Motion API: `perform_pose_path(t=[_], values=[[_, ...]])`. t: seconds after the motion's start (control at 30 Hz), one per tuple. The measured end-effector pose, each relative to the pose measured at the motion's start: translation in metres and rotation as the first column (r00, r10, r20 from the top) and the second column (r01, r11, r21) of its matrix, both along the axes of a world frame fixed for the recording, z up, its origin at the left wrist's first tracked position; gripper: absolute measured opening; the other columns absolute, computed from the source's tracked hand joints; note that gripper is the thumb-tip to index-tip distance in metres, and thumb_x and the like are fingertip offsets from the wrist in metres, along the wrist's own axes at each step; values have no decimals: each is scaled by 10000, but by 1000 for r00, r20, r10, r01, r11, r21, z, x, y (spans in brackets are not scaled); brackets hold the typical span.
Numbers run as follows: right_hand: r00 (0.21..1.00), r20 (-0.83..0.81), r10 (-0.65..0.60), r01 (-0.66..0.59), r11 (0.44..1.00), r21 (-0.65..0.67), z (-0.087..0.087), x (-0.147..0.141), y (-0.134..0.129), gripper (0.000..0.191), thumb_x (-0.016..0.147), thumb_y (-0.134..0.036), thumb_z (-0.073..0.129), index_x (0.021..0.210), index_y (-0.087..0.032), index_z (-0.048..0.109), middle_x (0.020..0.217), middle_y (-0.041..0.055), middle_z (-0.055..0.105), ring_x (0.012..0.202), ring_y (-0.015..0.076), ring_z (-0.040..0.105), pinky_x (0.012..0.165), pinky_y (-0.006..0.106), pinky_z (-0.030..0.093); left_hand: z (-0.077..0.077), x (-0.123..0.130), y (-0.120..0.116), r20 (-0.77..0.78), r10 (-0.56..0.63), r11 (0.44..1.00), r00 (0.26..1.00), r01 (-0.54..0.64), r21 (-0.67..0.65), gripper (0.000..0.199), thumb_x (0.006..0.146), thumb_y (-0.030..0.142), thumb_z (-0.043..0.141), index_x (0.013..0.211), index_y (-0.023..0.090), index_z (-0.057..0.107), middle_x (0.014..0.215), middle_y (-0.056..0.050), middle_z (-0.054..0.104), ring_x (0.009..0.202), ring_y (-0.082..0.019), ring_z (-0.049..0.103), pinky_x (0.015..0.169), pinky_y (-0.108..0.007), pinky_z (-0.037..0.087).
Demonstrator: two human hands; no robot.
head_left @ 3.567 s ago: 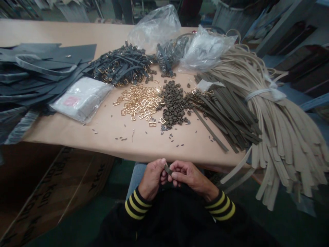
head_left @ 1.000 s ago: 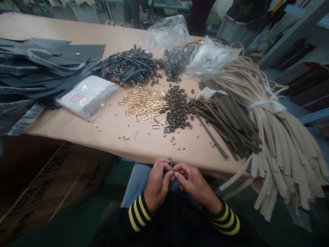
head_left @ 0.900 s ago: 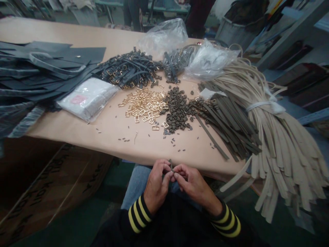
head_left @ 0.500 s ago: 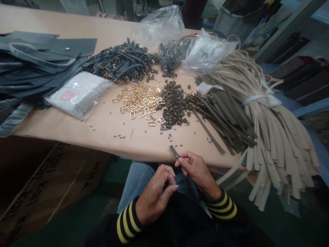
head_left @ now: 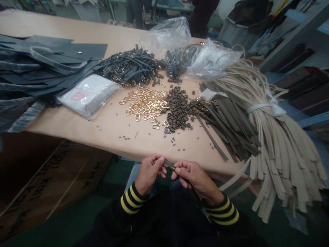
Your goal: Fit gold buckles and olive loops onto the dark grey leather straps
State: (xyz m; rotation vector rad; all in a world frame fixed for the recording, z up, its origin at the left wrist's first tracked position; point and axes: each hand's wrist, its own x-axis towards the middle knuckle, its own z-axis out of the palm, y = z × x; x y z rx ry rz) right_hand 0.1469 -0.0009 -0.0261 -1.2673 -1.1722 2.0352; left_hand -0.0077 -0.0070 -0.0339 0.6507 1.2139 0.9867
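Note:
A narrow olive-brown strap [head_left: 169,165] is stretched between my hands just off the table's front edge. My left hand [head_left: 151,171] pinches its far end between thumb and fingers. Farther along, my right hand [head_left: 194,176] grips it, and part of the strap is hidden by those fingers. Beyond them on the table lie a heap of gold buckles [head_left: 147,103] and a heap of small brown strap loops [head_left: 178,109]. Small dark bits [head_left: 169,132] are scattered in front. To the right spreads a pile of olive-brown straps [head_left: 228,120].
A thick bundle of beige straps [head_left: 282,147] hangs over the right edge. Dark straps with buckles [head_left: 131,65], plastic bags [head_left: 210,61] and a wrapped white packet [head_left: 87,94] lie farther back. Dark sheets [head_left: 51,65] cover the left. A cardboard box [head_left: 69,181] stands below.
My left hand has moved up and forward from beside the strap and now pinches its far end. My right hand keeps hold of the strap. The view has shifted slightly.

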Motion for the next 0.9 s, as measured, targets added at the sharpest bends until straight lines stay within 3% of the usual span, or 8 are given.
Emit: perform_pose_path(t=[0.13,0.27,0.4,0.5,0.57,0.67,0.8,0.9], values=[[997,63,50,-51,998,22,2,3,2,292,746,-389,525,842,-114,505,693,32,622,345,15,385,316,139,242,-2,-1,0,-17,9,1000,1000,-9,-15,249,670,346,596,648,107,528,519,21,555,397,-51,477,394,-163,411],[948,261,180,-221,965,140,21,11,5,228,786,-343,463,847,-131,516,689,21,621,339,29,408,343,160,287,5,4,-4,-92,-39,998,995,43,38,225,687,339,571,662,123,512,557,9,572,423,-66,497,417,-182,431],[807,541,237,-447,844,297,46,22,6,232,815,-272,429,642,-157,532,502,-28,531,373,57,430,414,182,321,14,13,-10,-230,-209,951,951,252,180,171,756,305,489,701,146,516,576,3,573,467,-85,512,463,-197,437],[776,594,211,-462,832,307,47,26,8,300,838,-284,398,588,-161,509,425,-42,440,392,77,433,437,192,322,18,11,0,-411,-306,863,859,432,261,198,793,287,443,678,156,538,572,-5,576,494,-100,517,499,-206,427],[793,578,190,-426,852,304,43,27,11,309,854,-290,368,610,-161,507,422,-48,416,397,81,426,450,198,324,20,8,16,-592,-267,785,760,528,325,222,806,273,431,662,164,561,577,-11,574,534,-114,525,534,-213,419],[817,564,121,-381,846,372,36,27,15,304,862,-275,354,620,-160,499,463,-41,434,445,86,422,478,202,316,20,3,54,-839,-14,656,544,638,403,194,820,222,406,771,172,587,729,-50,584,693,-150,547,648,-242,425],[853,517,74,-337,834,437,34,29,22,271,861,-258,349,649,-160,485,539,-24,504,500,89,433,504,202,321,15,4,103,-989,128,597,76,791,138,178,813,151,395,854,165,567,885,-89,548,825,-191,514,703,-287,422],[878,470,92,-295,876,381,33,32,25,239,861,-266,336,713,-156,488,565,-24,526,459,78,429,480,194,338,14,8,118,-994,100,553,-50,833,14,170,808,123,389,795,153,556,854,-82,527,780,-189,502,655,-287,425]])
